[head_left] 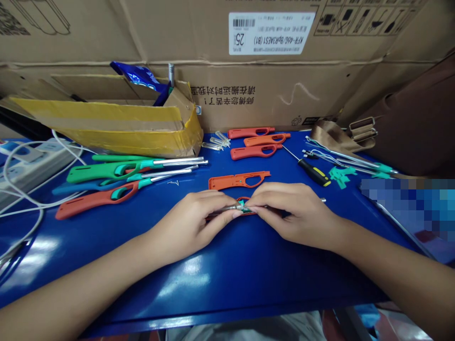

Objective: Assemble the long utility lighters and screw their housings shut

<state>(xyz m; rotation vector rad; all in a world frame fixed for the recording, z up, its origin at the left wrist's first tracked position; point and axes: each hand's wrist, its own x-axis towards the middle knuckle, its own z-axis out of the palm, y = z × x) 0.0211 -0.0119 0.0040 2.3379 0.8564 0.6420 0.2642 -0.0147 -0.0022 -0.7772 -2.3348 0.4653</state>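
Pinching small parts [243, 206]
Left hand [194, 215] and right hand [296, 208] are gripping them; orange shell [232, 182] is lying just beyond.

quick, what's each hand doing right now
Left hand: closed, pinching a small grey part.
Right hand: closed, at the small teal piece; exact grip hidden.

It looked like a small makeshift workshop: a blue table [220, 279], backed by a large printed cardboard panel [192, 42], carried orange lighter casings [256, 140], long-necked lighters [97, 172], a black-and-yellow screwdriver [314, 172], a yellow-taped carton [142, 135] and a power strip [33, 166] among white cables [43, 208].
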